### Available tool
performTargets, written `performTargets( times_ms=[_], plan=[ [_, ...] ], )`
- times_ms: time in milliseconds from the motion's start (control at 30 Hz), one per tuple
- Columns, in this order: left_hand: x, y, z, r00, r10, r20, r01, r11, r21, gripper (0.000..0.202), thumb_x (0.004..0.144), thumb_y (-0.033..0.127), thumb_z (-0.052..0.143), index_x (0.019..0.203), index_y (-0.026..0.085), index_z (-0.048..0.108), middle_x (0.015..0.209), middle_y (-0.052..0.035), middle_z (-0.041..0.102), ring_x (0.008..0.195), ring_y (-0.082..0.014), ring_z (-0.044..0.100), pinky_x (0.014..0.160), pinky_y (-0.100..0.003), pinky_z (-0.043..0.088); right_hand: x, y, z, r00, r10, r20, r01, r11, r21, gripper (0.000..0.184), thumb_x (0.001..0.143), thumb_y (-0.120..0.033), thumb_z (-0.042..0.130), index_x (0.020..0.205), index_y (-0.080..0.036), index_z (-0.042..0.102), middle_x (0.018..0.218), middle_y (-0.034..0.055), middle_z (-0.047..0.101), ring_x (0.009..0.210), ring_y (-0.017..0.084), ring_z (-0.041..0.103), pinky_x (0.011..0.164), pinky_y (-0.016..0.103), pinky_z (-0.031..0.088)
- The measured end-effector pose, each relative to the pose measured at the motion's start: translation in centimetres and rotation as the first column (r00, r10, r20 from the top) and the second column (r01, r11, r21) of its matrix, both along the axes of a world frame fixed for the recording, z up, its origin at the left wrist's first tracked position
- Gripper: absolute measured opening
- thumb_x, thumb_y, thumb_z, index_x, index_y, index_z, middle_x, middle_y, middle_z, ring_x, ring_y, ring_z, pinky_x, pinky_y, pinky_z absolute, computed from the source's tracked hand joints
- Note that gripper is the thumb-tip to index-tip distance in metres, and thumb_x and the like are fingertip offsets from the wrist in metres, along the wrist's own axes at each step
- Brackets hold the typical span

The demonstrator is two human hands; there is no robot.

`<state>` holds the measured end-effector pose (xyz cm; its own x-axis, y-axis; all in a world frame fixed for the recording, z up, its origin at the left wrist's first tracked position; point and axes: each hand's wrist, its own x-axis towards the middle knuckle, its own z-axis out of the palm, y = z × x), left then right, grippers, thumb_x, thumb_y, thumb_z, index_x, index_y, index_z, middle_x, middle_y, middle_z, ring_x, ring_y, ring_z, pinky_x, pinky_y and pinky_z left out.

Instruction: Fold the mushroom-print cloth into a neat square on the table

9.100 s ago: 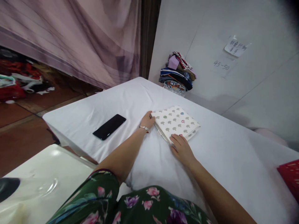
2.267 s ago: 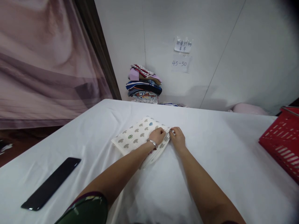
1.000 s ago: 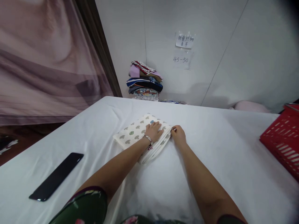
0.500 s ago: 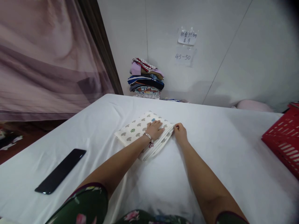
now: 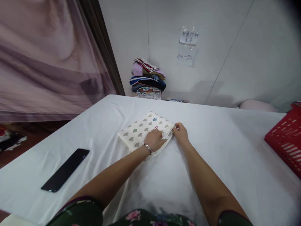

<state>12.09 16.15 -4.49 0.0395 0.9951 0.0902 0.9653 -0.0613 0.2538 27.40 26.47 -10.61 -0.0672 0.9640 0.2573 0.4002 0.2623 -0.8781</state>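
Observation:
A cream cloth [image 5: 141,128] printed with grey mushroom shapes and a few coloured ones lies folded in layers on the white-covered table [image 5: 225,150]. On its near edge rests my left hand [image 5: 154,139], wearing a silver bracelet; its fingers are bent and closed over the edge layers, the tips partly hidden. At the cloth's right corner, my right hand [image 5: 181,132] pinches the layers between thumb and fingers.
A black phone [image 5: 66,169] lies on the table at the left. Beyond the far edge rises a stack of folded fabrics [image 5: 148,78] against the wall. A red plastic basket [image 5: 287,138] stands at the right edge. A pinkish curtain [image 5: 42,62] hangs at the left.
My left hand has slid toward me from the cloth's top to its near edge, and its spread fingers have bent. My right hand keeps its pinch at the corner.

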Motion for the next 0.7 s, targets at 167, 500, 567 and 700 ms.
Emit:
performTargets(
  times_ms=[167,500,567,700],
  plan=[
    [-0.2,0.2,0.3,1.0,0.019,0.003,-0.019,1.0,-0.007,0.014,0.08,0.029,0.052,0.073,0.019,0.058,0.081,-0.0046,0.061,0.084,-0.0196,0.055,0.074,-0.03,0.042,-0.3,0.3,-0.4,0.996,0.007,-0.089,-0.008,1.0,-0.01,0.022,0.064,-0.025,0.05,0.084,-0.02,0.057,0.068,-0.0037,0.054,0.059,0.013,0.05,0.058,0.025,0.039],
    [0.4,-0.7,0.0,0.996,-0.077,-0.039,0.082,0.987,0.142,0.012,0.081,0.025,0.052,0.092,0.019,0.053,0.099,-0.0055,0.056,0.094,-0.019,0.051,0.081,-0.031,0.041,-0.1,0.7,-1.1,0.989,0.005,-0.151,-0.015,0.998,-0.066,0.023,0.063,-0.025,0.052,0.085,-0.022,0.056,0.068,-0.0046,0.054,0.054,0.012,0.049,0.053,0.024,0.039],
    [0.6,-0.9,0.1,0.987,-0.139,-0.084,0.149,0.98,0.133,0.009,0.084,0.02,0.047,0.09,0.019,0.054,0.1,-0.0053,0.054,0.092,-0.0179,0.051,0.079,-0.031,0.041,-0.1,0.7,-1.1,0.988,0.008,-0.157,-0.019,0.997,-0.072,0.023,0.063,-0.026,0.053,0.085,-0.022,0.055,0.069,-0.0044,0.055,0.054,0.012,0.049,0.052,0.024,0.039],
    [0.8,-0.8,0.4,0.979,-0.153,-0.134,0.162,0.985,0.06,0.012,0.087,0.022,0.045,0.086,0.019,0.057,0.099,-0.0056,0.053,0.091,-0.0181,0.051,0.077,-0.031,0.042,0.0,0.6,-1.0,0.984,0.019,-0.178,-0.032,0.997,-0.074,0.021,0.063,-0.028,0.055,0.084,-0.022,0.056,0.069,-0.0043,0.055,0.054,0.012,0.048,0.053,0.024,0.039]
  ],
)
